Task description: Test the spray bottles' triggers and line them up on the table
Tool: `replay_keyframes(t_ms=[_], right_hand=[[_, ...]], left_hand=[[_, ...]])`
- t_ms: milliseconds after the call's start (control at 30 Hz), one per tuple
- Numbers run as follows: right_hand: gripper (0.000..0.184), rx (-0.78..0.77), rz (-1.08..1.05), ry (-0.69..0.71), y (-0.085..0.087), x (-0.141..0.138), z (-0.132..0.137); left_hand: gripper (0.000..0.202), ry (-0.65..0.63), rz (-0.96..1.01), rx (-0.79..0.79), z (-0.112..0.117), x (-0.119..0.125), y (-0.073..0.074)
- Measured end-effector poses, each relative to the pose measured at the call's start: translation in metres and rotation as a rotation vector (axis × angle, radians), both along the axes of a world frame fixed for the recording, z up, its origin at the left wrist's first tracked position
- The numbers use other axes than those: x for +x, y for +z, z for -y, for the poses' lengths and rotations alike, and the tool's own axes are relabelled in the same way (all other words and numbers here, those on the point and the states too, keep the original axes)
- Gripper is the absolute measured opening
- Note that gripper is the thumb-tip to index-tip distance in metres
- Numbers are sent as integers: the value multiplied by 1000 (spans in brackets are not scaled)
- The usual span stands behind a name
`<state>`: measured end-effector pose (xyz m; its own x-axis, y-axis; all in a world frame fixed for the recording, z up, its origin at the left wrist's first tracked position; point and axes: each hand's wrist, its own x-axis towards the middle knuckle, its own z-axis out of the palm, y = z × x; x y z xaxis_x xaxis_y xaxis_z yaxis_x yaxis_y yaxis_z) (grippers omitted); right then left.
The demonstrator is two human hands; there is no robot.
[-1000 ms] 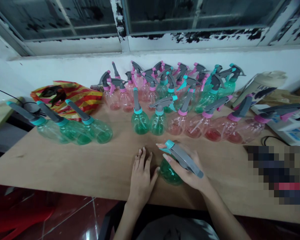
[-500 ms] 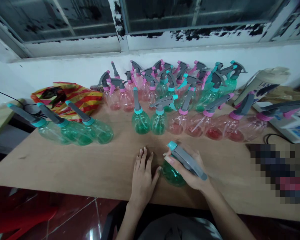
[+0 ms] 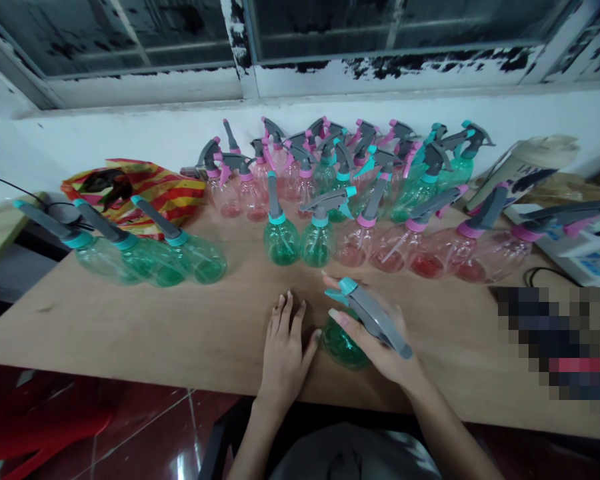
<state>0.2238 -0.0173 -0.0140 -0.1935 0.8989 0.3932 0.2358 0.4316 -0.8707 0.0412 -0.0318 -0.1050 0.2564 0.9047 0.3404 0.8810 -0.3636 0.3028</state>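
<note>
My left hand [image 3: 286, 357] lies palm down on the table, fingers stretched out and holding nothing. Its thumb is close beside a green spray bottle [image 3: 344, 345] with a grey head and a turquoise nozzle and trigger. My right hand [image 3: 391, 357] is wrapped round this bottle's neck below the head, thumb on the near side. The fingers on the far side are partly hidden, with one tip showing past the turquoise trigger. The bottle rests on the table, its nozzle pointing forward and left.
A row of green and pink spray bottles [image 3: 316, 245] stands ahead, with several more against the wall. Several green ones [image 3: 204, 261] stand at left near a red-and-yellow plastic bag [image 3: 180, 193]. A white packet [image 3: 525, 167] and a blurred-out patch [image 3: 555, 340] are at right.
The turquoise trigger, tucked in before, now sticks out, and my right fingers have loosened from it and extended forward. My left hand stays in place.
</note>
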Motion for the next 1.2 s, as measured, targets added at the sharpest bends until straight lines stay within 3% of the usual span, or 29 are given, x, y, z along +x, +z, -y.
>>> replay_keyframes(t_ms=[433, 933, 1033, 1200], right_hand=[[34, 38, -1, -20, 0, -2, -1], [3, 107, -2, -132, 2, -6, -4], [6, 112, 1, -101, 2, -4, -4], [26, 70, 4, -41, -1, -1, -3]], left_hand=[[49, 3, -16, 35, 0, -1, -3], [48, -3, -24, 67, -1, 0, -2], [48, 2, -19, 62, -1, 0, -2], [47, -2, -4, 49, -1, 0, -2]])
